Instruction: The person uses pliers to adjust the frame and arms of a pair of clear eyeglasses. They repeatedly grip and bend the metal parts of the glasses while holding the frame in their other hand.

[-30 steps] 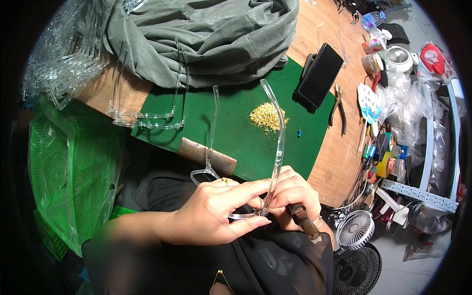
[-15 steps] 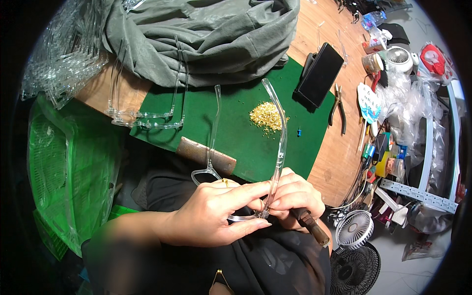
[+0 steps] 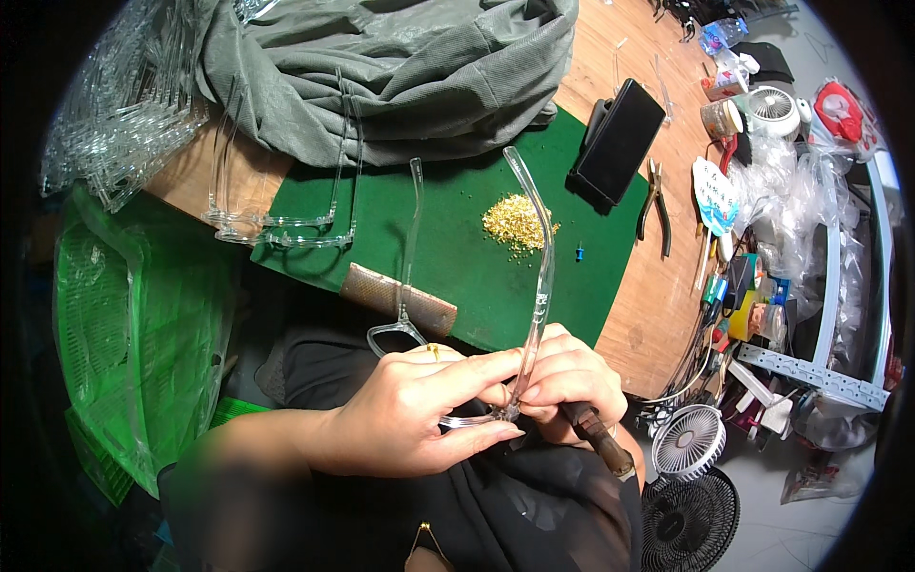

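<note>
My left hand (image 3: 405,410) is closed on a clear plastic eyeglasses frame (image 3: 540,286), pinching it near a hinge. One temple rises upright between my two hands, while the other temple stands to the left past my knuckles. My right hand (image 3: 577,386) is wrapped round a screwdriver (image 3: 607,445) with a dark, brownish handle that points down to the right. Its fingertips meet the hinge area, where the tool's tip is hidden. Beyond my hands, a pile of tiny gold-coloured pieces (image 3: 516,225), perhaps screws, lies on the green mat (image 3: 467,296).
More clear eyeglasses frames (image 3: 286,234) rest at the mat's left edge, beside a heap of frames (image 3: 124,114). Grey cloth (image 3: 400,86) covers the back. A phone (image 3: 618,143), pliers (image 3: 654,210) and a blue pin (image 3: 579,253) lie right. A green crate (image 3: 143,324) stands left.
Almost nothing differs. The eyeglasses frame has tipped very slightly left, and the screwdriver handle has shifted a little; both hands keep their grip.
</note>
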Tool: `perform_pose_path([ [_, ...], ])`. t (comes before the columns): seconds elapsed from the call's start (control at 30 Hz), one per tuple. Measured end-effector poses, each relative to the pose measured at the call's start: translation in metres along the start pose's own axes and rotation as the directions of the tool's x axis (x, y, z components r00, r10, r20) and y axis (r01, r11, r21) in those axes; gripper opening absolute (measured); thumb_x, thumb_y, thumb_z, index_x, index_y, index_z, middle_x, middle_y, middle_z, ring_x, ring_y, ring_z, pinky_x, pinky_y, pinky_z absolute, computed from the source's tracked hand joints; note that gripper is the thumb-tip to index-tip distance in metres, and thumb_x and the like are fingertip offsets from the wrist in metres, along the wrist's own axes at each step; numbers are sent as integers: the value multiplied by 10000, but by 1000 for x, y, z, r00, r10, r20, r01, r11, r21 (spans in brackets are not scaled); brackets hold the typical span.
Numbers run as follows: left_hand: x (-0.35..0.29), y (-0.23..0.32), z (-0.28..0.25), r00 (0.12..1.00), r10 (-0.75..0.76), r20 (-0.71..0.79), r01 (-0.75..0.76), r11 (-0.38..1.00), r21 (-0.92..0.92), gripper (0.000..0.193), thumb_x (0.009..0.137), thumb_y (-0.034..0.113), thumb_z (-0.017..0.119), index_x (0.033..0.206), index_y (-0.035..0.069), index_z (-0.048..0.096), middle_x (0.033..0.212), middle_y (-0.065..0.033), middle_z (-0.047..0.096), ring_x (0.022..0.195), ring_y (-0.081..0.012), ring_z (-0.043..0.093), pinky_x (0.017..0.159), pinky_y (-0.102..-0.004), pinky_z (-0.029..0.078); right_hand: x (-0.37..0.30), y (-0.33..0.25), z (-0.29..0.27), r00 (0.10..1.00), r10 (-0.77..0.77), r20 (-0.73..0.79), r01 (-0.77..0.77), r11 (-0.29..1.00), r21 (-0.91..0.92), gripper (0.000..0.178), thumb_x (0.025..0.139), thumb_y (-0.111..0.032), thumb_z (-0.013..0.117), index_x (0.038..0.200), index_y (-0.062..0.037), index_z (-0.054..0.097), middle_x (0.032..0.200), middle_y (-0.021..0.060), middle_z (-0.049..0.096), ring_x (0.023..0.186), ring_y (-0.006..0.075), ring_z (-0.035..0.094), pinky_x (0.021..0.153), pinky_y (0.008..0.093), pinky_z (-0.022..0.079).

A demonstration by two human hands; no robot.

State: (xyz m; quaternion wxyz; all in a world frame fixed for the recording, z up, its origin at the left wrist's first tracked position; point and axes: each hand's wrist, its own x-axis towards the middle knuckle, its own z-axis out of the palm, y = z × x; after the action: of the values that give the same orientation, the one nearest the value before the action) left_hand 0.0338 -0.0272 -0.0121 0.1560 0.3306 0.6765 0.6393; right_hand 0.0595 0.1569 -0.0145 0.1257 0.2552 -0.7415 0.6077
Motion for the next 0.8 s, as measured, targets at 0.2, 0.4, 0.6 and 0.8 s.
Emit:
perform_pose_path([
  [0.2,-1,-3,0,1000,18,4,-18,1000,0,553,656,84,743,1127,-82,505,876,-112,658,760,-217,627,687,-280,473,-1,1,1,1000,-4,-20,4,1000,18,130,742,-81,685,797,-16,586,727,70,604,633,207,580,599,320,455],
  [0.4,-1,-2,-1,1000,6,29,-6,1000,4,554,660,89,740,1130,-84,502,875,-108,658,768,-220,626,690,-280,473,1,-2,-1,999,36,13,-36,999,33,119,728,-52,681,786,-16,584,721,74,600,630,204,575,591,316,449],
  [0.6,-1,-1,0,1000,11,25,-11,1000,11,559,661,90,742,1134,-84,500,875,-108,657,781,-223,625,689,-284,470,0,-1,-2,1000,-3,21,3,1000,8,119,714,-25,676,793,-13,588,727,76,602,635,210,576,594,316,448],
  [0.8,-1,-1,0,1000,7,26,-7,1000,8,563,657,91,747,1134,-83,502,868,-109,657,780,-224,626,687,-287,469,-4,0,-2,1000,0,-3,0,1000,24,138,725,-72,693,812,-19,600,743,70,608,646,209,581,608,324,454],
])
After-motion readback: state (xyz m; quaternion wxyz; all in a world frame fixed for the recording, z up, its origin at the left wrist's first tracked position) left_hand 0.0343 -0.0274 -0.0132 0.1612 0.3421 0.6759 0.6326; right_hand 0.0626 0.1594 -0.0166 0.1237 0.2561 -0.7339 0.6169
